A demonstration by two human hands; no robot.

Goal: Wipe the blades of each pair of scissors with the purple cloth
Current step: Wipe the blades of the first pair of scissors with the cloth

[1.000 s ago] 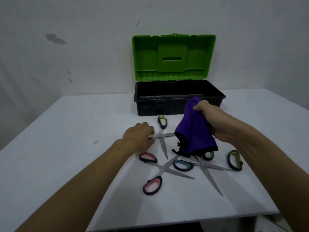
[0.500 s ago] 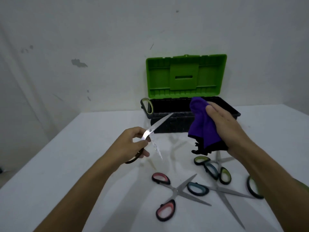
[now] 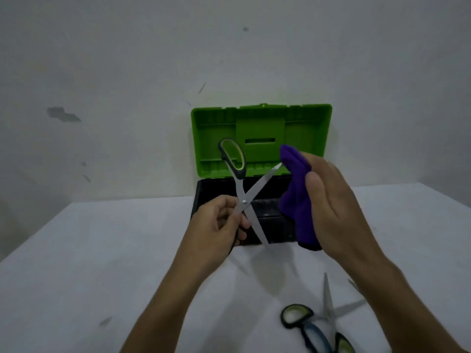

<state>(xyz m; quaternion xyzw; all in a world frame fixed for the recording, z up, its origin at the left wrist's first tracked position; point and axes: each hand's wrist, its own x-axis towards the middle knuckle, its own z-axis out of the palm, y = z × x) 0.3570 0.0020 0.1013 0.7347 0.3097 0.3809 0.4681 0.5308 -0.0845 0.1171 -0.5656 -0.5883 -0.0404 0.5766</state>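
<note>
My left hand (image 3: 216,225) grips a pair of green-handled scissors (image 3: 243,188) near the pivot and lower handle, held up in the air with the blades spread wide. One green handle loop points up and one blade tip reaches toward the purple cloth (image 3: 297,197). My right hand (image 3: 334,207) holds that cloth draped over its fingers, thumb against it, just right of the upper blade tip. Cloth and blade look almost touching; I cannot tell if they meet.
A black toolbox (image 3: 270,217) with its green lid (image 3: 262,138) open stands behind my hands on the white table (image 3: 102,250). More scissors lie at the lower right: a green-handled pair (image 3: 328,307) and a blue-handled pair (image 3: 316,337), partly cut off.
My left hand has raised the green-handled scissors higher and turned them so a handle points up. My right hand brought the cloth close to the blade tip. The view tilted upward.
</note>
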